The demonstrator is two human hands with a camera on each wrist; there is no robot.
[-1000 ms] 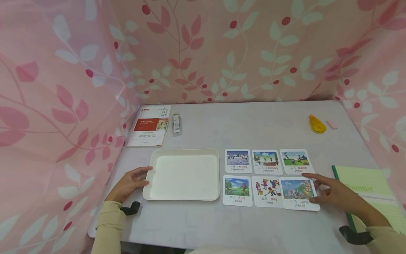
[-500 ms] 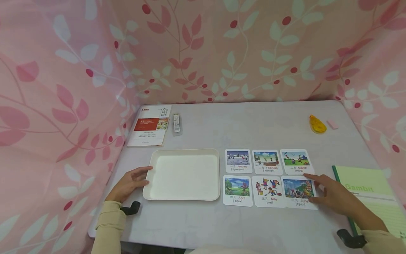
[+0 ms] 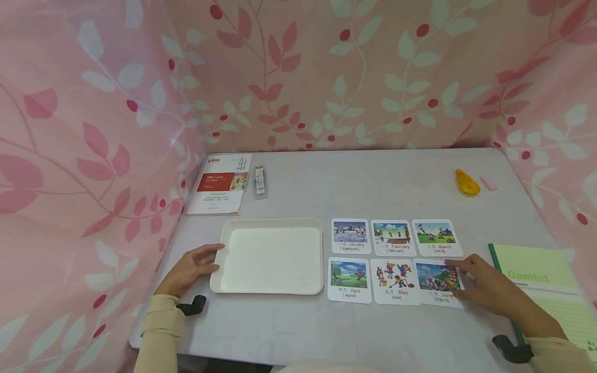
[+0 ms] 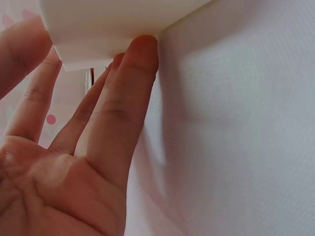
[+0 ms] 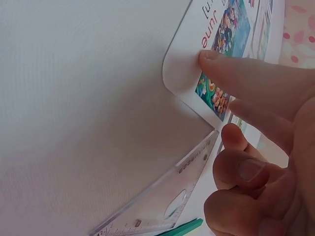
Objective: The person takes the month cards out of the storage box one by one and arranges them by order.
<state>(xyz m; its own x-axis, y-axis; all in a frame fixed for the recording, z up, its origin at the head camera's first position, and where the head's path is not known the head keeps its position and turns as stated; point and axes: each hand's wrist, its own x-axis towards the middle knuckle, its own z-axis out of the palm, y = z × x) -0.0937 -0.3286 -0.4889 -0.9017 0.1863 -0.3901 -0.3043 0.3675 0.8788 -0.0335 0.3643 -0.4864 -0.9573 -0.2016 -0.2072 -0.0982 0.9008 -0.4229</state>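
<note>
In the head view, my left hand [image 3: 186, 269] is at the left rim of a white rectangular tray [image 3: 270, 257], its mostly straight fingers touching the edge. The left wrist view shows fingertips [image 4: 142, 46] against the tray's outer wall [image 4: 93, 29], close over the table. My right hand [image 3: 489, 285] rests its index finger and thumb on the June picture card [image 3: 436, 277]; its other fingers are curled in the right wrist view. That card lies beside the May card [image 3: 394, 282] and the April card [image 3: 349, 280]. Behind them lie January [image 3: 351, 235], February [image 3: 393, 237] and March [image 3: 437, 237].
A green notebook [image 3: 536, 264] lies at the right, with a clear ruler [image 5: 162, 196] showing beside it in the right wrist view. Farther back are a yellow correction tape [image 3: 466, 182] and a pink eraser [image 3: 488, 182]. A booklet [image 3: 219, 184] and a small packet [image 3: 260, 182] lie back left.
The June card has shifted slightly left, level with the May card. My right hand moved left with it, its index finger coming off the March card's edge. My left hand stayed put.
</note>
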